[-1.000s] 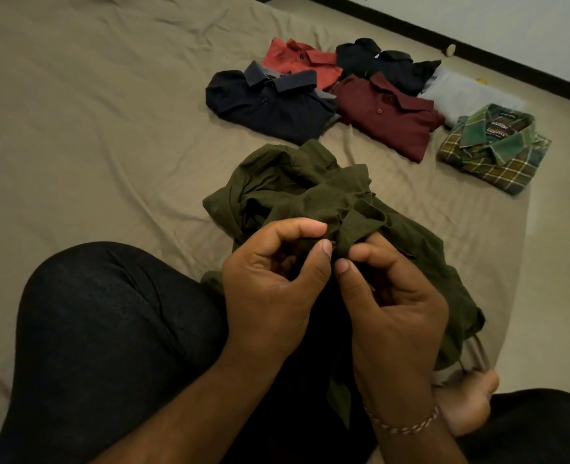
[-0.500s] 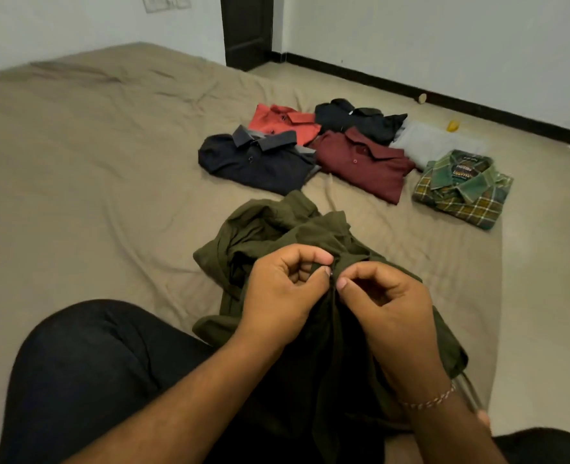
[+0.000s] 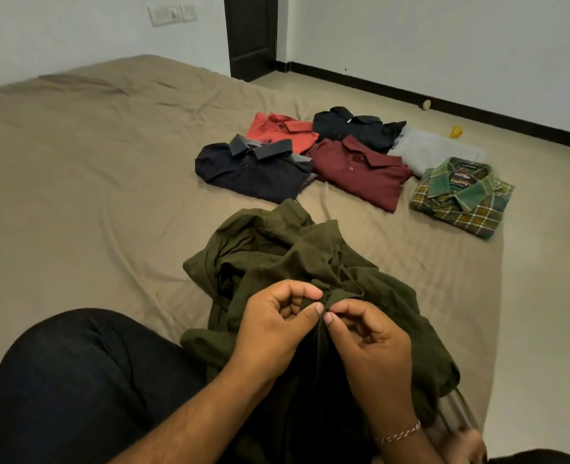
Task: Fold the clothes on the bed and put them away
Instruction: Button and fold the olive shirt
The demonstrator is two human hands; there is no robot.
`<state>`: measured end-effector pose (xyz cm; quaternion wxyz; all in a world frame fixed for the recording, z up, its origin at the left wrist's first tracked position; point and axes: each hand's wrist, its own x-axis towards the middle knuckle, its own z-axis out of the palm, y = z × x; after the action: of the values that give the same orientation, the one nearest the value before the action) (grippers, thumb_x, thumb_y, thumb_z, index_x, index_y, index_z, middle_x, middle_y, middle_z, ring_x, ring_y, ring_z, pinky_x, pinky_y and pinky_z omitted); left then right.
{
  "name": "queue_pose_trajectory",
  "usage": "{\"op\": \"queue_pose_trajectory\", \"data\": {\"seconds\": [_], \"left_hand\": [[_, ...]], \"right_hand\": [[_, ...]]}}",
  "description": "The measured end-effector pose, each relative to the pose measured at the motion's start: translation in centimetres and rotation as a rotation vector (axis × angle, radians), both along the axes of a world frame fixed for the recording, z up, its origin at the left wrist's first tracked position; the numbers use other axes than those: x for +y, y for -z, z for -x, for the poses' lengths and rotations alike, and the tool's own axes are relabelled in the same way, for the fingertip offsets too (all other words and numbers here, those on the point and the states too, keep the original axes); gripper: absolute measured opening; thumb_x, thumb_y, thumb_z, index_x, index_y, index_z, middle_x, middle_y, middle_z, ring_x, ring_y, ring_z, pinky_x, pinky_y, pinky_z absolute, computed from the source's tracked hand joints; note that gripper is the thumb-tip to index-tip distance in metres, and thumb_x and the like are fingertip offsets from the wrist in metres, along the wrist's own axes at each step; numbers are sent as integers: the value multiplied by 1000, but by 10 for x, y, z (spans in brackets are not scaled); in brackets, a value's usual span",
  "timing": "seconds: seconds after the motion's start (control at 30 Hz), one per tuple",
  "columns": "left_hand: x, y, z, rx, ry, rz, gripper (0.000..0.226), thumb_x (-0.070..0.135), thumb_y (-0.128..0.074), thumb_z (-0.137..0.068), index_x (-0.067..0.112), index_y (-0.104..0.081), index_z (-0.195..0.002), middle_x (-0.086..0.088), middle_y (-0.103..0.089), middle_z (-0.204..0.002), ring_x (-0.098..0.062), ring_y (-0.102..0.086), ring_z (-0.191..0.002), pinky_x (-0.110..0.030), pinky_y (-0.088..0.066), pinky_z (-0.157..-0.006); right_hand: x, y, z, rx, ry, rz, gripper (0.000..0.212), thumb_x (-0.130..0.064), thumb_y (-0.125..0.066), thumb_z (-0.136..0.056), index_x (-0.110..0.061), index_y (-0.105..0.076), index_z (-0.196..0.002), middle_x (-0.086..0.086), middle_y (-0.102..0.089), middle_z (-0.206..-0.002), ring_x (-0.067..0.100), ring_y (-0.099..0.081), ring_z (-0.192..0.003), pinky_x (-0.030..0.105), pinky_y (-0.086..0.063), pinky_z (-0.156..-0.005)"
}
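Observation:
A crumpled olive-green shirt (image 3: 277, 256) lies on the beige bed (image 3: 93, 195) in front of my lap. My left hand (image 3: 273, 333) and my right hand (image 3: 370, 346) pinch the same bunched edge of it, thumbs nearly touching, at the shirt's near side. Behind it lie several folded shirts: a navy one with a grey collar (image 3: 253, 169), an orange-red one (image 3: 282, 130), a black one (image 3: 357, 128), a maroon one (image 3: 360, 172), a pale grey one (image 3: 434, 150) and a green plaid one (image 3: 461, 199).
My knee in dark trousers (image 3: 86, 380) fills the lower left. The bed's right edge drops to a pale floor (image 3: 544, 296). A dark door (image 3: 250, 35) and a black skirting board (image 3: 477, 108) line the far wall. A small yellow object (image 3: 456, 131) lies on the floor.
The camera has tilted up, showing the door and wall. Both hands keep pinching the green shirt's edge, fingertips closer together, and have lifted it slightly toward my lap.

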<state>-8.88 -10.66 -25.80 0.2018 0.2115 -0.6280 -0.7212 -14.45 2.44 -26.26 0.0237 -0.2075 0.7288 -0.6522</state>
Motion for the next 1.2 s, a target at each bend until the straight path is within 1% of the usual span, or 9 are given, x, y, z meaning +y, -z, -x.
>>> {"op": "queue_pose_trajectory", "data": {"seconds": [0.1,0.2,0.3,0.5,0.7,0.83,0.9,1.03,1.2], "left_hand": [[-1,2,-2,-23,10,51,16,-2,-76,-89,13,-77,-96,-6,-74,-84,-15,-68,-76,-28,-60,-75],[-2,5,-4,-30,16,67,16,-3,-76,-89,13,-76,-93,1,-71,-79,-8,-65,-70,-20,-54,-68],[-4,6,-6,-28,26,68,15,-3,-76,-89,12,-75,-91,-1,-67,-75,-10,-59,-65,-20,-51,-63],[-6,4,-8,-1,24,56,15,-7,-74,-87,8,-71,-87,0,-64,-71,-11,-55,-63,-21,-50,-60],[-6,3,-9,-5,24,-21,17,-3,-74,-89,14,-74,-89,-8,-70,-80,-21,-62,-74,-34,-53,-72],[-7,4,-8,-14,35,-121,15,-4,-72,-91,11,-73,-92,-28,-70,-91,-30,-63,-82,-42,-52,-80],[-9,5,-8,-17,50,-190,14,-6,-71,-91,8,-71,-95,-26,-69,-86,-30,-63,-82,-39,-53,-80],[-11,3,-8,-20,97,-322,15,-9,-67,-92,5,-69,-95,-13,-68,-76,-19,-67,-69,-27,-56,-66],[-16,2,-8,-30,157,-383,14,-9,-66,-92,5,-69,-95,-12,-71,-77,-19,-70,-71,-25,-58,-65]], "right_hand": [[0,4,-2,36,3,-45,25,-1,-78,-86,-24,-77,-93,-16,-76,-88,6,-74,-82,14,-58,-72],[-2,8,-5,78,14,-67,24,-1,-78,-86,-23,-77,-96,-17,-75,-91,5,-74,-83,14,-58,-72],[-4,11,-8,86,20,-77,23,-3,-78,-87,-23,-77,-99,-17,-75,-93,5,-74,-83,15,-59,-72],[-5,9,-9,-15,-36,-31,26,0,-76,-87,-23,-75,-99,-19,-76,-92,3,-74,-84,15,-58,-73],[-2,13,-2,-115,-87,51,20,1,-76,-86,-16,-78,-97,-4,-77,-93,12,-74,-87,20,-59,-77],[-3,18,-2,-100,-93,82,20,1,-76,-85,-15,-79,-97,0,-74,-95,15,-71,-88,19,-57,-78],[-2,18,-1,-119,-113,89,21,2,-75,-86,-14,-78,-99,1,-76,-96,16,-72,-89,21,-58,-79],[-3,16,0,-144,-140,98,22,4,-74,-86,-15,-78,-97,1,-78,-95,14,-74,-86,21,-59,-77],[-4,15,-3,-160,-138,109,23,5,-77,-83,-15,-77,-95,4,-77,-91,16,-73,-81,22,-59,-75]]}}
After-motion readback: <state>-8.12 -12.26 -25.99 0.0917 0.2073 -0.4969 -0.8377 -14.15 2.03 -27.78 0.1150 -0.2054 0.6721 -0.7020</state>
